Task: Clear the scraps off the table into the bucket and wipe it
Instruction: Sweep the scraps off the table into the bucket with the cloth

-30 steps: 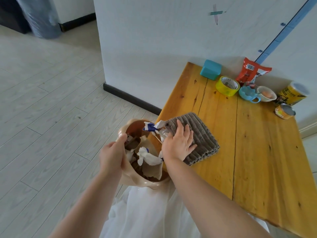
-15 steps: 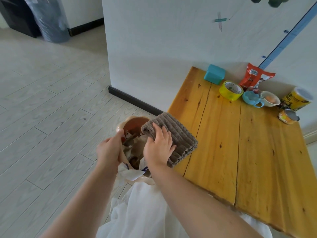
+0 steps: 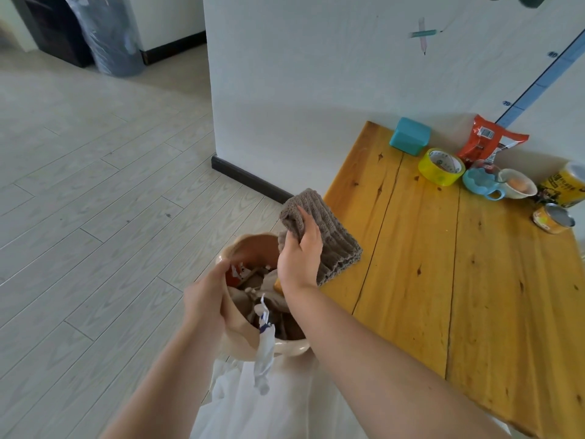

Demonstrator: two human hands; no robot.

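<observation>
At the corner of the table (image 3: 411, 264), our left hand (image 3: 205, 299) grips the rim of the bucket (image 3: 253, 245), scraps (image 3: 250, 286) inside; our right hand (image 3: 300, 255) clutches the cloth (image 3: 335, 236). Clearing looks done; wiping, we judge, comes next.

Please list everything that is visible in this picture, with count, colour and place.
table: 1, yellow wood, right side
bucket: 1, beige, beside table's left edge
scraps: several, white and brown, in bucket, one over near rim
cloth: 1, grey, above table's left edge
box: 1, teal, by the wall
tape roll: 1, yellow, right of box
snack bag: 1, red, against wall
cup: 1, blue, right of tape roll
bowl: 1, white, beside cup
tall can: 1, yellow, far right
short can: 1, yellow, nearer than tall can
left hand: 1, holds bucket's rim
right hand: 1, grips cloth
</observation>
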